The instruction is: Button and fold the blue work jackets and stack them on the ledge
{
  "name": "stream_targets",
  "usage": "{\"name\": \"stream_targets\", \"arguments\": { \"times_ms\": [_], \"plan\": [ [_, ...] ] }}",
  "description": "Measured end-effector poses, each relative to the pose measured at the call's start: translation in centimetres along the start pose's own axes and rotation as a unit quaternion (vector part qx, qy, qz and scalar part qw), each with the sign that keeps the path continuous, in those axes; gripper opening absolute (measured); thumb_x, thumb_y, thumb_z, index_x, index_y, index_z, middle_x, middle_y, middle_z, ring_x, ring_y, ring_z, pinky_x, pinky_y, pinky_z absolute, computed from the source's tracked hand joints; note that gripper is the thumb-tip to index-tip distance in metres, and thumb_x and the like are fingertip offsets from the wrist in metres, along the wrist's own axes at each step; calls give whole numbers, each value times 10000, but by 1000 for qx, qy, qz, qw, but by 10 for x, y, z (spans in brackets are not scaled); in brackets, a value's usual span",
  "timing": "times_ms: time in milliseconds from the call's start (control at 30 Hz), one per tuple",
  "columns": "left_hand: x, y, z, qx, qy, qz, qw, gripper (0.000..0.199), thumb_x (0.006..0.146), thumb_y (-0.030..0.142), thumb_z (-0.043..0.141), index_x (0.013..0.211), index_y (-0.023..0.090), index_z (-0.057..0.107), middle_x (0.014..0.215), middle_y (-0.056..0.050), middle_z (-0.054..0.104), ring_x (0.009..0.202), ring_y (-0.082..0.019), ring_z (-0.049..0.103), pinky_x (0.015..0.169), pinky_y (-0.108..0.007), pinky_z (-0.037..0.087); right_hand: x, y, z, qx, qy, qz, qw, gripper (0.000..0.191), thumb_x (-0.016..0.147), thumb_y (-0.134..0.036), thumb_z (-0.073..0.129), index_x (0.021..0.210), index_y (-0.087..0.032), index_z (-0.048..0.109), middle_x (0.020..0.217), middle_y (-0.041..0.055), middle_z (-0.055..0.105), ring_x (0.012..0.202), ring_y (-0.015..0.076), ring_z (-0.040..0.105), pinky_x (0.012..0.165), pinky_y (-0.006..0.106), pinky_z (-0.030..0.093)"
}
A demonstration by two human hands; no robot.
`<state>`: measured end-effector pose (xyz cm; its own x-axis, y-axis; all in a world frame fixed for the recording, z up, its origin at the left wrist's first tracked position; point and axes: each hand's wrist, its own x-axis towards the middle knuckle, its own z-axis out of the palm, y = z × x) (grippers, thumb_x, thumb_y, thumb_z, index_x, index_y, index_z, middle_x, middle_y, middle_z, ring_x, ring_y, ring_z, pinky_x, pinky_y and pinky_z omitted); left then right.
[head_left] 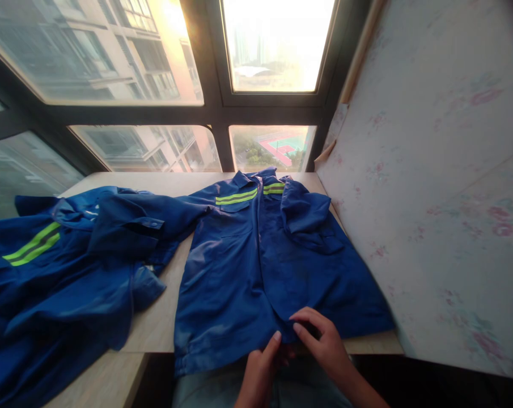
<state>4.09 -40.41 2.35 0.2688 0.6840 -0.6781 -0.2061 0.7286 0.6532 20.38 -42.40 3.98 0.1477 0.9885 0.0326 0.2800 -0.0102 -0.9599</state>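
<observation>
A blue work jacket (222,272) lies spread front side up, its collar toward the window and its hem toward me. Yellow-green reflective strips cross its chest. My left hand (262,365) is closed on the bottom hem near the front opening, thumb on top and fingers partly hidden under the cloth. Just to the right, my right hand (324,343) pinches the lower edge of the other front panel between thumb and forefinger. One sleeve stretches out to the left; the other is folded over the jacket's right side.
A second blue garment (81,289) with a reflective strip lies rumpled at the left, touching the jacket's sleeve. Both rest on a pale ledge (154,334). Dark window frames (220,113) rise behind, and a floral-papered wall (443,226) closes off the right.
</observation>
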Motion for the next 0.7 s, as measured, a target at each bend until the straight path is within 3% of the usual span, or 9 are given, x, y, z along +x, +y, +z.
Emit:
{"name": "stream_targets", "arguments": {
  "times_ms": [100,200,367,700],
  "plan": [
    [1,0,-3,61,-7,13,998,657,584,740,756,651,86,742,664,-132,726,649,-216,631,649,-303,455,2,1,1,13,14,37,999,140,911,-295,603,944,-220,717,941,50,704,906,195,662,801,276,512],
    [1,0,-5,91,-6,28,995,650,620,742,729,631,91,735,668,-129,724,648,-210,618,653,-299,449,0,-2,2,-5,21,19,1000,112,893,-288,625,893,-211,706,888,44,692,842,186,654,760,269,509],
    [5,0,-3,57,-9,31,998,614,611,722,747,630,110,712,733,-138,737,736,-247,656,680,-305,460,-2,-11,6,-39,12,-51,998,106,901,-240,598,883,-210,698,849,37,676,802,167,643,742,259,497],
    [6,2,2,32,0,49,998,521,674,631,771,636,118,685,706,-92,700,697,-193,615,687,-287,460,0,-11,2,-22,-20,-75,997,127,904,-203,602,959,-222,714,883,39,673,833,158,658,753,249,517]
  ]
}}
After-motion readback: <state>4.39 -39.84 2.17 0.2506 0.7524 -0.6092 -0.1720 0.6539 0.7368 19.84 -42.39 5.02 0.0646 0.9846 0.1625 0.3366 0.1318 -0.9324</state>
